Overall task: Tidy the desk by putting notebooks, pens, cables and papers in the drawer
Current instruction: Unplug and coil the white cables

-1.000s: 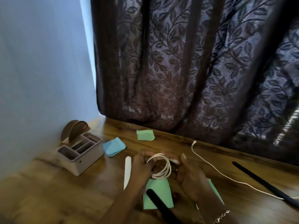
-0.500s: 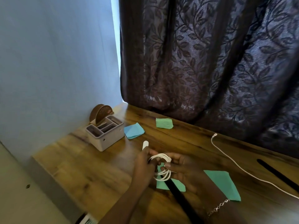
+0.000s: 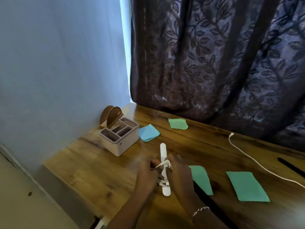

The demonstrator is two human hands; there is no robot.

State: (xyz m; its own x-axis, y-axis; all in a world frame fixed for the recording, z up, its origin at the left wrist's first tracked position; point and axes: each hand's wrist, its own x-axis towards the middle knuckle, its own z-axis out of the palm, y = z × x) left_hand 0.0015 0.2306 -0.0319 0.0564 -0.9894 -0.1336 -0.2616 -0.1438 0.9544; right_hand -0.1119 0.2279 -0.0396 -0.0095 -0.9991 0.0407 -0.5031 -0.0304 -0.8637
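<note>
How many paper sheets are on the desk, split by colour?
green paper: 3
blue paper: 1
Total: 4

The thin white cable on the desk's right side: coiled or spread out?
Spread out. The thin white cable lies in one long curve across the wooden desk.

Single wide-angle view from the head, facing forward and down over the tabletop point(image 3: 99, 171) toward the curtain point(image 3: 214, 63). Close range: left hand point(image 3: 146, 176) and right hand point(image 3: 180, 175) low centre.
</note>
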